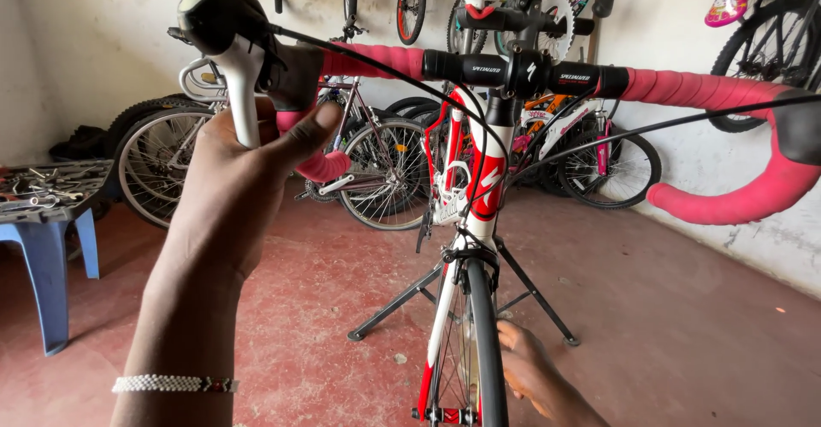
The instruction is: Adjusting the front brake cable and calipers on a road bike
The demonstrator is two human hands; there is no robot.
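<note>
My left hand [244, 166] is up on the white and black brake lever [233, 59] at the left end of the pink-taped drop handlebar [701, 89]. My fingers curl behind the white blade where I can't see them, and my thumb [310, 132] presses across toward the pink tape, so it's a closed grip on the lever. A bead bracelet [175, 383] sits on that wrist.

Down low, my right hand [534, 376] is beside the thin black front tyre [481, 341], fingers bent and touching or just off the rim; whether it actually grips anything, I can't tell.

The red and white road bicycle frame [487, 179] stands on a black folding stand [402, 303] on the red floor, which keeps the wheel at reach. Black cables [410, 81] loop from the lever toward the stem. A blue plastic table [51, 247] with tools sits well apart on my left, and other bicycles [385, 170] lean along the wall.
</note>
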